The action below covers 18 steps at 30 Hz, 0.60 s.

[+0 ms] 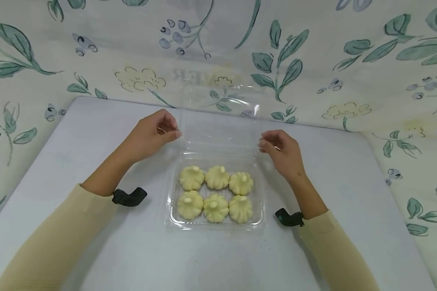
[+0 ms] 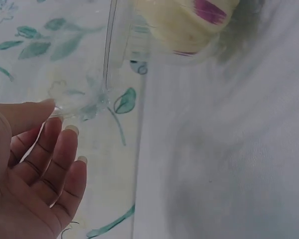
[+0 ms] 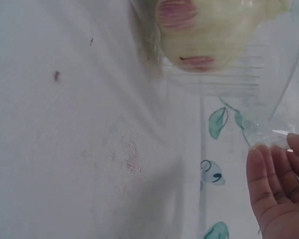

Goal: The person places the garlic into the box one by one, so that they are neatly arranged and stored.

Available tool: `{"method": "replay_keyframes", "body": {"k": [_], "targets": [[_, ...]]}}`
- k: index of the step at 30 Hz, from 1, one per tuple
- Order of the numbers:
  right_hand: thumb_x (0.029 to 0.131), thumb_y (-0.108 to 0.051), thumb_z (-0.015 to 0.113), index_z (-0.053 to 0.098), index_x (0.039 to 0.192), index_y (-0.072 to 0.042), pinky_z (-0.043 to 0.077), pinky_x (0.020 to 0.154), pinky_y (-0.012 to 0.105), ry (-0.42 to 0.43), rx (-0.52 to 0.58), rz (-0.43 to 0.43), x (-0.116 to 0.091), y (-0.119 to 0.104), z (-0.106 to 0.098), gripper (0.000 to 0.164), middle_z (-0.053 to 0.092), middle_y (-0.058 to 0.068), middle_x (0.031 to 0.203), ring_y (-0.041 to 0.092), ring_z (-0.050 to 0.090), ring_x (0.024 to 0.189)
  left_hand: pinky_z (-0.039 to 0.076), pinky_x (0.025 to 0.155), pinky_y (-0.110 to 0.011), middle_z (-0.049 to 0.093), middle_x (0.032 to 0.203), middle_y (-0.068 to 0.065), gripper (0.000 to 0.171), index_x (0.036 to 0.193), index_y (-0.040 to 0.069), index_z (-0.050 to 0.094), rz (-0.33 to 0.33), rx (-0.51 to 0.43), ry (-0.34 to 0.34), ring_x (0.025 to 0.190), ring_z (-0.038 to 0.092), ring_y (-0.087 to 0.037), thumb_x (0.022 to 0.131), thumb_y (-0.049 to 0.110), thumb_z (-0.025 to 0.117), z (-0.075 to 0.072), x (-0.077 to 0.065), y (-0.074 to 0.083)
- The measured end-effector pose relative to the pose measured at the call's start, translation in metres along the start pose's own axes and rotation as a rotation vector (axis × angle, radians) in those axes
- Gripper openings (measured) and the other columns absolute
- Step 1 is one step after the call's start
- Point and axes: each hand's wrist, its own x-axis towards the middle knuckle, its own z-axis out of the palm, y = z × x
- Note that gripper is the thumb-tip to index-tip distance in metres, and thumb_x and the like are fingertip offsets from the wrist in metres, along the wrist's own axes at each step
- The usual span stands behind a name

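A transparent plastic clamshell box (image 1: 216, 227) lies on the table with its hinged lid (image 1: 218, 135) raised at the back. Several pale garlic bulbs (image 1: 216, 208) sit inside in two rows of three, stems up; purple patches show on a bulb (image 2: 209, 12) in the left wrist view. At the lid's left edge, my left hand (image 1: 153, 133) pinches the thin plastic between thumb and forefinger. My right hand (image 1: 284, 153) pinches the lid's right edge the same way, its fingertips at the corner in the right wrist view.
The white table (image 1: 218, 262) ends behind the lid at a floral-patterned cloth (image 1: 218, 52), which shows through the plastic. Black wrist cameras (image 1: 130, 197) stick out inward from both sleeves, beside the box.
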Motion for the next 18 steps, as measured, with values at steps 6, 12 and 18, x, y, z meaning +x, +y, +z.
{"method": "replay_keyframes", "body": {"k": [6, 12, 18], "targets": [[0.103, -0.015, 0.069, 0.068, 0.115, 0.002, 0.058, 0.082, 0.021, 0.019, -0.015, -0.023, -0.01, -0.005, -0.006, 0.021, 0.071, 0.012, 0.104, 0.013, 0.07, 0.09, 0.051, 0.09, -0.045, 0.07, 0.102, -0.002, 0.013, 0.107, 0.01, 0.062, 0.148, 0.142, 0.041, 0.099, 0.064, -0.021, 0.102, 0.018, 0.071, 0.0, -0.016, 0.007], [0.1, -0.01, 0.072, 0.071, 0.107, 0.0, 0.057, 0.084, 0.018, 0.027, -0.064, -0.065, -0.025, -0.01, -0.01, 0.012, 0.073, 0.01, 0.103, 0.011, 0.07, 0.095, 0.052, 0.08, -0.043, 0.07, 0.097, 0.004, 0.011, 0.101, 0.014, 0.068, 0.286, 0.294, 0.116, 0.096, 0.066, -0.018, 0.097, 0.011, 0.078, 0.006, -0.036, 0.006], [0.097, -0.003, 0.074, 0.075, 0.106, -0.003, 0.056, 0.085, 0.018, 0.03, -0.206, -0.178, -0.038, -0.015, -0.014, 0.009, 0.075, 0.005, 0.104, 0.016, 0.071, 0.097, 0.051, 0.073, -0.04, 0.072, 0.094, 0.001, 0.011, 0.098, 0.011, 0.069, 0.342, 0.412, 0.174, 0.088, 0.066, -0.022, 0.095, 0.014, 0.079, 0.013, -0.056, 0.006]]}}
